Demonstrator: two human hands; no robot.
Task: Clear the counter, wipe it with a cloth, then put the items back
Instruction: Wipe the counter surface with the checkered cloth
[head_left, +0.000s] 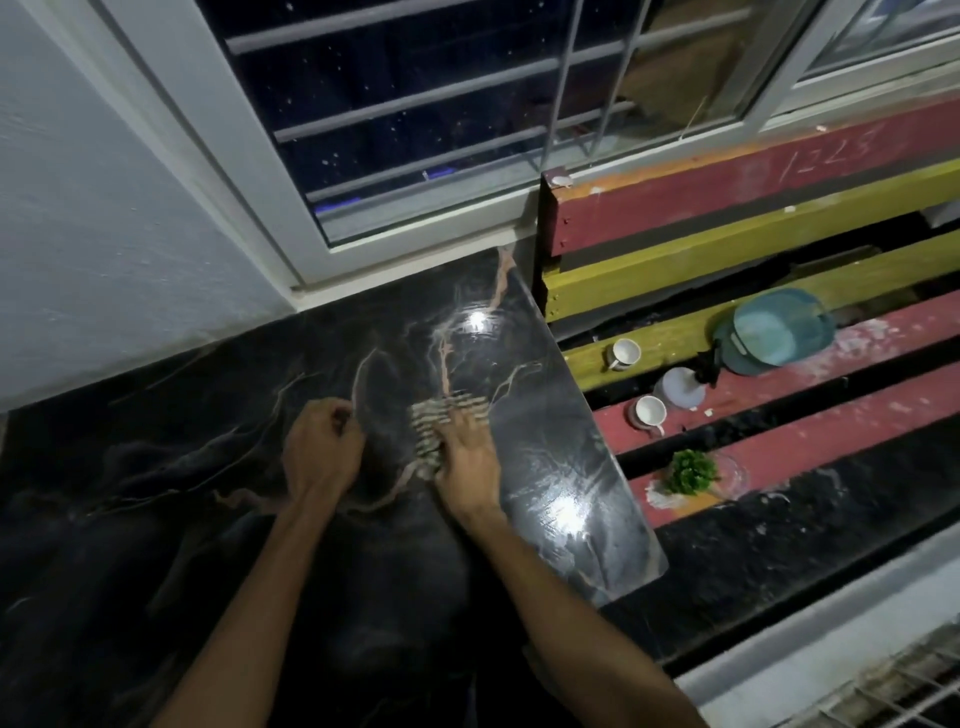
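The counter (218, 467) is a glossy black marble slab with pale veins, bare of items. My right hand (467, 454) presses flat on a striped cloth (441, 421) lying on the slab near its right edge. My left hand (322, 449) rests on the counter to the left of the cloth, fingers curled into a loose fist with nothing in it. Off the counter, on a painted bench to the right, stand two white cups (623, 354) (649, 413), a spray bottle (680, 387), a teal cap (774, 332) and a small green plant (691, 472).
The bench (831, 431) of red and yellow planks sits lower than the counter's right edge. A barred window (415, 114) runs along the back, and a pale wall (88, 234) closes the left side. A glass dish (732, 475) lies beside the plant.
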